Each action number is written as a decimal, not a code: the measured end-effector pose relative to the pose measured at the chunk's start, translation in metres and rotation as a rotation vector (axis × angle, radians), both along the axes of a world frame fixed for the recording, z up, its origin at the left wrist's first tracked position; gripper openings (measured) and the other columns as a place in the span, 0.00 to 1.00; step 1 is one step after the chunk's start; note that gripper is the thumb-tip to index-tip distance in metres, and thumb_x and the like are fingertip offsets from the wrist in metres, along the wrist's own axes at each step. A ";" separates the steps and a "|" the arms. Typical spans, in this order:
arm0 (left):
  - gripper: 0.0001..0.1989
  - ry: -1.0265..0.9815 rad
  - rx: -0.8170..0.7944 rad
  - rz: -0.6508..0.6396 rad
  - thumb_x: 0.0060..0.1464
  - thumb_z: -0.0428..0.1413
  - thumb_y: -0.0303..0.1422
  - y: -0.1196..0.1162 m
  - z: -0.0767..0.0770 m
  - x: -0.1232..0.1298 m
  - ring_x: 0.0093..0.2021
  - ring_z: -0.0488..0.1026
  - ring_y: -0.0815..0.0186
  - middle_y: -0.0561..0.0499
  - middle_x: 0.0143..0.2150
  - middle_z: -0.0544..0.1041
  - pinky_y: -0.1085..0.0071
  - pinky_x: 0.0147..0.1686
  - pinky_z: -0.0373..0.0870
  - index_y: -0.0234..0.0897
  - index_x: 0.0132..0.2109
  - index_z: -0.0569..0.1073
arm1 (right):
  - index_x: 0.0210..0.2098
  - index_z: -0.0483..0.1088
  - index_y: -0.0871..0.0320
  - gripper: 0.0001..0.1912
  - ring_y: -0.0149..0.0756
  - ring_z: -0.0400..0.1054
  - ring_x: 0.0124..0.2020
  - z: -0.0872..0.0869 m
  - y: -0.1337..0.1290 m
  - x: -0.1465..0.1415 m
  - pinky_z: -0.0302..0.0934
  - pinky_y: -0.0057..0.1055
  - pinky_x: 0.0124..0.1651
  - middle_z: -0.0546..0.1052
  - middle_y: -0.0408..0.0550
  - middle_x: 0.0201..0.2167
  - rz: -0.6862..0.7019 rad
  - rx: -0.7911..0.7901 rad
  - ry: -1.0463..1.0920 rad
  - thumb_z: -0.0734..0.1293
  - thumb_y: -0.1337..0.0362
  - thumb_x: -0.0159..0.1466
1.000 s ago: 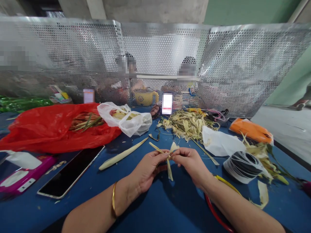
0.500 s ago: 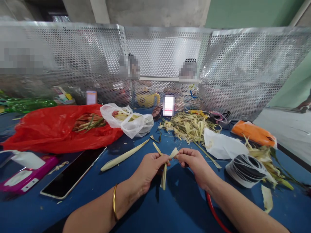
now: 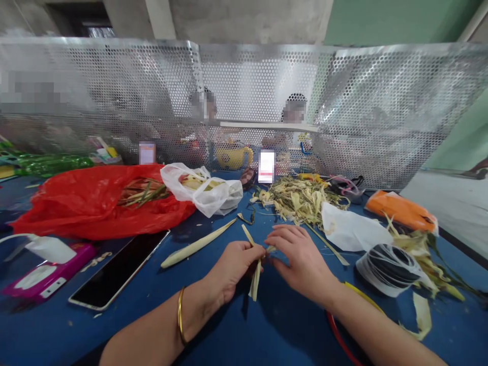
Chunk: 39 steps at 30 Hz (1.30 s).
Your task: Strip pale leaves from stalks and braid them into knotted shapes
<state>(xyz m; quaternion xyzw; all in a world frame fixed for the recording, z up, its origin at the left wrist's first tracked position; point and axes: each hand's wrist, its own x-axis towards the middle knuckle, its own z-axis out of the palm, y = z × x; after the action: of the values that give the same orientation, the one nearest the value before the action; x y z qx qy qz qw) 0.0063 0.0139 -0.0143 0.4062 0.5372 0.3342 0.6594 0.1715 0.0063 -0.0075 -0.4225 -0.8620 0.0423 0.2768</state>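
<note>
My left hand [image 3: 234, 264] is closed, its thumb and fingers pinching a pale strip of dry husk [image 3: 255, 284]. One end of the strip sticks up above the thumb and a folded part hangs below. My right hand [image 3: 301, 256] is just to the right, fingers stretched and thumb apart, beside a short husk end between the hands. Whether its fingertips touch that end is unclear. On the blue table [image 3: 160, 325], left of my hands, lies a long rolled husk [image 3: 196, 245]. Behind my right hand sits a heap of husk scraps [image 3: 301, 198].
At left are a red bag [image 3: 84, 198] of strips, a white bag [image 3: 221, 195], a phone [image 3: 122, 272] and a purple power strip [image 3: 72, 264]. At right are a wrapped black spool [image 3: 389, 269] and an orange packet [image 3: 402, 211]. A perforated metal screen [image 3: 259, 76] stands behind, with people beyond it.
My right hand has gone from pinching the husk end to stretched, parted fingers, turning its back upward. My left hand keeps hold of the strip. The view has shifted slightly.
</note>
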 end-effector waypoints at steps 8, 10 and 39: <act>0.05 -0.017 -0.029 -0.034 0.42 0.58 0.32 0.000 -0.002 -0.001 0.21 0.63 0.72 0.57 0.19 0.66 0.76 0.23 0.55 0.35 0.24 0.69 | 0.38 0.75 0.55 0.07 0.36 0.71 0.37 -0.005 0.002 0.000 0.49 0.43 0.59 0.78 0.46 0.32 -0.016 0.001 -0.181 0.64 0.68 0.65; 0.06 -0.020 -0.016 -0.043 0.42 0.59 0.33 0.001 -0.003 -0.003 0.21 0.63 0.72 0.56 0.20 0.67 0.76 0.23 0.55 0.35 0.24 0.70 | 0.36 0.75 0.55 0.08 0.35 0.70 0.34 -0.005 0.004 0.003 0.49 0.42 0.59 0.77 0.44 0.28 0.006 0.016 -0.197 0.63 0.66 0.67; 0.10 0.074 0.052 -0.009 0.41 0.61 0.33 0.008 -0.002 -0.007 0.18 0.61 0.74 0.53 0.19 0.70 0.75 0.20 0.53 0.35 0.21 0.70 | 0.37 0.73 0.59 0.09 0.50 0.72 0.34 0.014 -0.070 0.075 0.61 0.41 0.34 0.75 0.55 0.36 -0.550 -0.179 -0.560 0.66 0.61 0.60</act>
<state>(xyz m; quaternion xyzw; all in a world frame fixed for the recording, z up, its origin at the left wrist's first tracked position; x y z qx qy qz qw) -0.0002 0.0217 -0.0162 0.4377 0.5504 0.3301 0.6297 0.2460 -0.0635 0.0070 -0.6551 -0.7518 -0.0752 -0.0059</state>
